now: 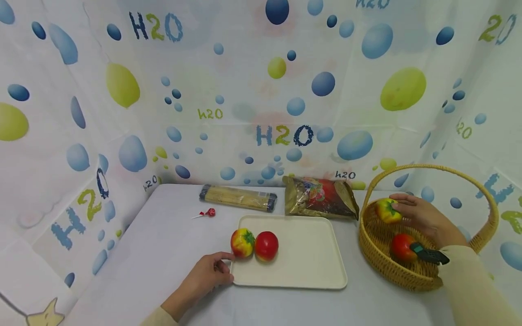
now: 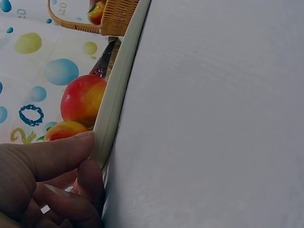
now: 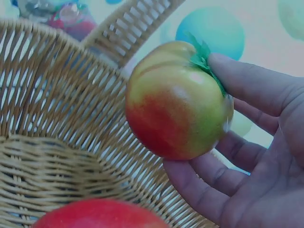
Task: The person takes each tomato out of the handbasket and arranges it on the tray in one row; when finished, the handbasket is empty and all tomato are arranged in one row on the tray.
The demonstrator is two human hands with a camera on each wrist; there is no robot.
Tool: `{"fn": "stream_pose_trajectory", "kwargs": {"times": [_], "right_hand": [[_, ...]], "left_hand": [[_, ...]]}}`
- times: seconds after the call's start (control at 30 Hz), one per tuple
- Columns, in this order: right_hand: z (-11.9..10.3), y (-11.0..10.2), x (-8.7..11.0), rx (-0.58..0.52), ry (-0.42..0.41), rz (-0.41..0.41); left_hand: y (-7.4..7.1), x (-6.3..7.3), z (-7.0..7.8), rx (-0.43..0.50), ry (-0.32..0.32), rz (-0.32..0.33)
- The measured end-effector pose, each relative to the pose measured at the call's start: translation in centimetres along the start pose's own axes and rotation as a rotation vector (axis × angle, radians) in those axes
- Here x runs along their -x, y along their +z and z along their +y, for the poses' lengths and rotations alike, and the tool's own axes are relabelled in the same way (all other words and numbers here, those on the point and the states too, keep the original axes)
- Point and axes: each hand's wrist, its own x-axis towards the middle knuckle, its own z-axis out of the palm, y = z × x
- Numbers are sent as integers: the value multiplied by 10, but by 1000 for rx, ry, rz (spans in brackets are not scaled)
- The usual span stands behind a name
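My right hand (image 1: 422,217) holds a red-and-yellow tomato (image 3: 175,104) with green leaves on top, above the wicker basket (image 1: 369,244). Thumb and fingers curl round its side in the right wrist view. Below it, a red round fruit (image 1: 401,247) lies inside the basket. My left hand (image 1: 208,274) pinches the left rim of the cream tray (image 1: 306,253), thumb on top. On that tray, a second red-and-yellow tomato (image 1: 242,243) sits at the left beside a smooth red fruit (image 1: 266,246). The left wrist view shows yellow on this smooth fruit too.
Behind the tray lie a pack of noodles (image 1: 238,198) and a shiny gold-and-red bag (image 1: 320,198). A red lollipop (image 1: 210,212) lies at the left on the white tabletop (image 1: 171,235). The basket's tall handle (image 1: 432,167) arches over it; a patterned curtain (image 1: 244,90) encloses the table.
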Motion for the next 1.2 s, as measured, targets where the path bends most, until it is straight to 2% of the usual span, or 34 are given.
{"fn": "stream_pose_trajectory", "kwargs": {"times": [0.27,0.43,0.63,0.83,1.0,1.2], "right_hand": [[-16,2,12,-171,-35,-2],[-23,7,18,-220,-76,-4],[-31,18,31,-231,-100,0],[-42,31,42,-260,-158,-34],[-53,44,49,-211,-198,-49],[-63,65,52,-164,-260,-120]], "left_hand": [[-1,-1,1,3,7,-1],[-2,-1,2,12,2,-1],[-1,-1,2,16,-2,-3],[0,-1,1,25,9,-8],[0,-1,1,31,5,-6],[0,0,1,18,0,7]]}}
